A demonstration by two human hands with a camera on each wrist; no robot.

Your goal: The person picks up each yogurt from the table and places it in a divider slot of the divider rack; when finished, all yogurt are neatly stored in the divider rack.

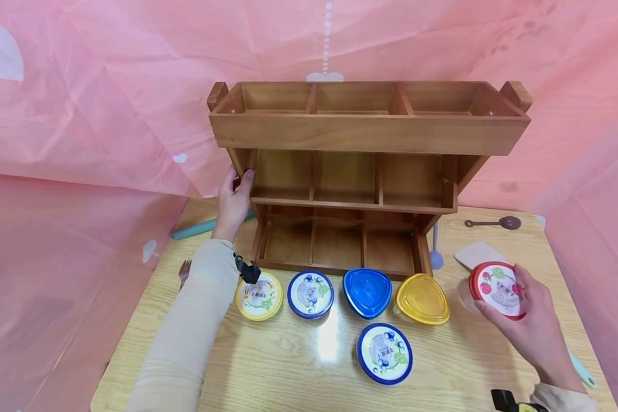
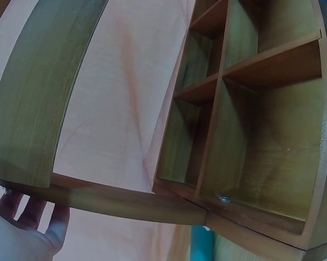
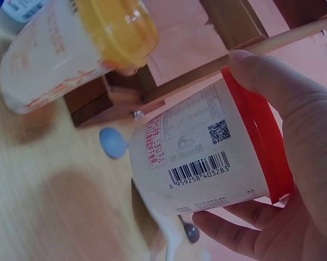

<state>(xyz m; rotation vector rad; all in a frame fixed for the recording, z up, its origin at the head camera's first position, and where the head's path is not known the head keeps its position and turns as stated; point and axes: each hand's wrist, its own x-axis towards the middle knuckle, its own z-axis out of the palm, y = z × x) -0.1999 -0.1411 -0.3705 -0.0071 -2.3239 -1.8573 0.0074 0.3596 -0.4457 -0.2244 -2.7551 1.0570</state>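
My left hand (image 1: 233, 201) grips the left side post of a three-tier wooden rack (image 1: 371, 133); in the left wrist view its fingers (image 2: 57, 227) curl under the wooden piece. At the right, my right hand (image 1: 538, 320) holds a white tub with a red lid (image 1: 499, 289), thumb and fingers around the lid end. The tub's printed side, with a barcode, faces the right wrist camera. In front of the rack stand a yellow-lidded tub (image 1: 259, 296), a blue-lidded tub (image 1: 311, 294), a blue triangular-lidded tub (image 1: 367, 292) and a yellow triangular-lidded tub (image 1: 423, 300). Another blue-lidded tub (image 1: 384, 353) stands nearer.
Left of the rack lie a fork (image 1: 184, 273) and a teal rod (image 1: 193, 229). On the right are a lilac spoon (image 1: 436, 258), a pale flat blade (image 1: 478, 253), a brown spoon (image 1: 494, 222) and a light teal handle (image 1: 581, 368). Pink cloth (image 1: 108, 114) hangs behind and beside the table.
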